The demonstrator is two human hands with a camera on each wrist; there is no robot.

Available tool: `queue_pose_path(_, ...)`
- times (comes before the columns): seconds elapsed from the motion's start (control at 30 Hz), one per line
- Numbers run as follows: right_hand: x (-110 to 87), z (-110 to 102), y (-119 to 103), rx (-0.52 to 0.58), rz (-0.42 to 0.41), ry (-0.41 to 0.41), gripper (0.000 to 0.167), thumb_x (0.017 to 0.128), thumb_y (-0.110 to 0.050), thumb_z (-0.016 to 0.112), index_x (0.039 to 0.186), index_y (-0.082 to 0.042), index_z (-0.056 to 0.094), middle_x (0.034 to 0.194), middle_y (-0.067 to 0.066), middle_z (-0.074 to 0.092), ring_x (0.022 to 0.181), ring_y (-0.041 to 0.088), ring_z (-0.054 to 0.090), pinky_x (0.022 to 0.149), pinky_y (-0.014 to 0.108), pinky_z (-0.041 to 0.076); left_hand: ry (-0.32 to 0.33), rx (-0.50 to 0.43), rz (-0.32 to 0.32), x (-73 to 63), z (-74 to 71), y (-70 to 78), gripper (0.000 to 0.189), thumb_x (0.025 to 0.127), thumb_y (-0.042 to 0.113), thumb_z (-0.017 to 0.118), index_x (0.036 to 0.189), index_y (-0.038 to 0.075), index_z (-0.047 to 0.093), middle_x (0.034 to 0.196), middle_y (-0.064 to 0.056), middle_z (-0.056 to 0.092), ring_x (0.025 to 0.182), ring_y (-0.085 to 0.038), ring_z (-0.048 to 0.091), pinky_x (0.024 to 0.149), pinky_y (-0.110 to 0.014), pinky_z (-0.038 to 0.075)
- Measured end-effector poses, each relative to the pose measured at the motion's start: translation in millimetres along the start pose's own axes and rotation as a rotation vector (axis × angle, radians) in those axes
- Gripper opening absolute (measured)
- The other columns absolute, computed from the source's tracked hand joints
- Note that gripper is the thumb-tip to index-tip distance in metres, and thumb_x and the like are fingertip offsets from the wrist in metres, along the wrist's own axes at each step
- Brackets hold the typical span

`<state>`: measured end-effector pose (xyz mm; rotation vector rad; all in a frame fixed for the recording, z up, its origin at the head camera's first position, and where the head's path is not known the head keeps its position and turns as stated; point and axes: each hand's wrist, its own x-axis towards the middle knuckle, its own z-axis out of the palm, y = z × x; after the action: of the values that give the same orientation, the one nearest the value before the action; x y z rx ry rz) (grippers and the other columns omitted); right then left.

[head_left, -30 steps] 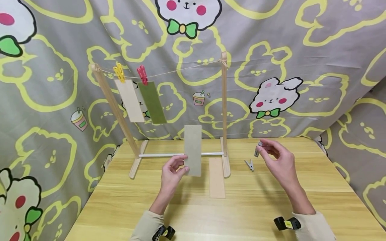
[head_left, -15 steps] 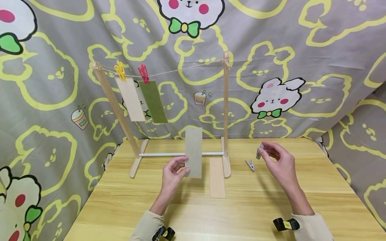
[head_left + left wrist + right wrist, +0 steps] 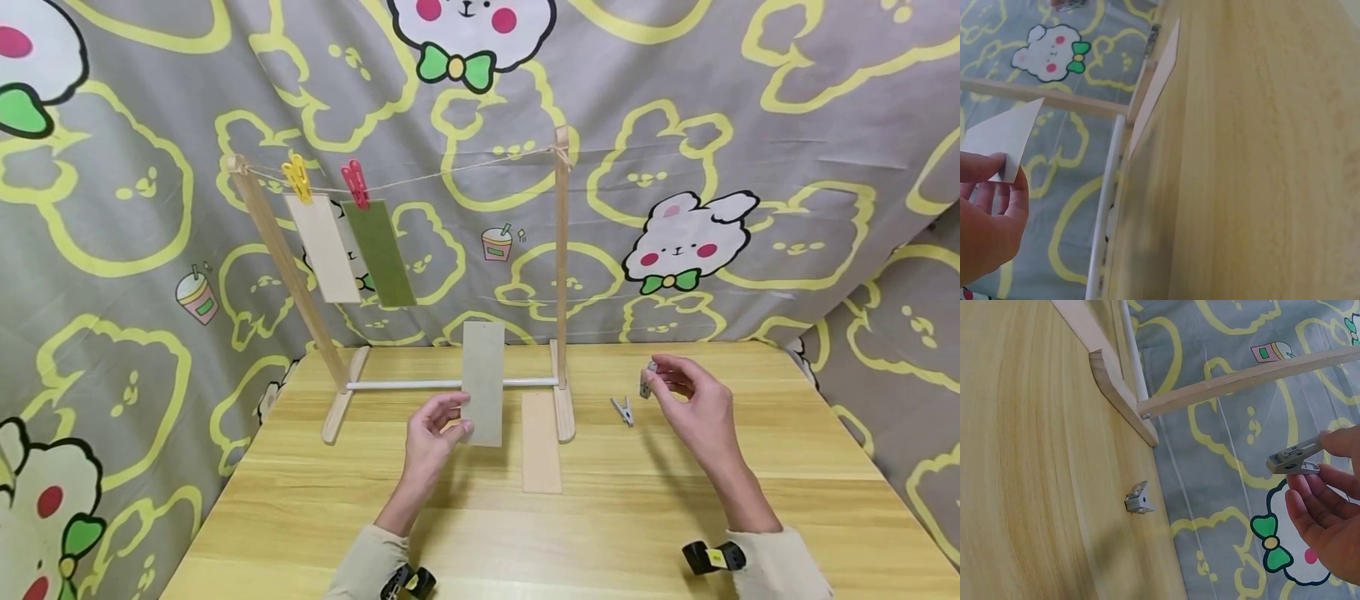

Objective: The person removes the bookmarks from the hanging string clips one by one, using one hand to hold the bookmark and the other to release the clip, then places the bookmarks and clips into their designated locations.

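My left hand point(image 3: 433, 433) pinches a grey-green rectangular card point(image 3: 483, 375) by its left edge and holds it upright above the table. In the left wrist view the thumb lies on the face of this card point(image 3: 1007, 134). My right hand point(image 3: 693, 404) pinches a grey clothespin point(image 3: 647, 379) between thumb and fingers, off to the right. The right wrist view shows that clothespin point(image 3: 1294, 456) from the side. A second grey clothespin point(image 3: 622, 411) lies on the table, left of the right hand. Between the hands, a pale peach card point(image 3: 541, 450) lies flat.
A wooden stand point(image 3: 562, 275) with a string point(image 3: 450, 173) between its posts is at the back. On the string, a yellow clothespin point(image 3: 297, 177) holds a cream card point(image 3: 324, 250) and a red clothespin point(image 3: 356, 183) a green card point(image 3: 381, 254). A white rod point(image 3: 405, 385) joins the feet.
The grey-green card has come down slightly in my left hand. My right hand has lowered a little with the clothespin. Both holds are unchanged.
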<state>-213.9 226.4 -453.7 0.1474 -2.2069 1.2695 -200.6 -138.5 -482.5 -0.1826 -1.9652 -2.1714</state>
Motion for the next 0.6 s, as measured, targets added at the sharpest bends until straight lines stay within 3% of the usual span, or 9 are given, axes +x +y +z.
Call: queue_pose_path(0.6,0.9,-3.1,9.4,-0.100,0.031,-0.042,0.029,0.096,-0.021,0.074,0.116,-0.001,0.072,0.097,0.011,0.073,0.084,-0.011,0.058,0.078,0.006,0.049,0.009,0.070,-0.034,-4.3,-0.4,-5.9,0.041,0.076,-0.025,0.069,0.114,-0.008,0.068,0.119,-0.024,0.069,0.095,-0.019,0.065,0.076,-0.021,0.058)
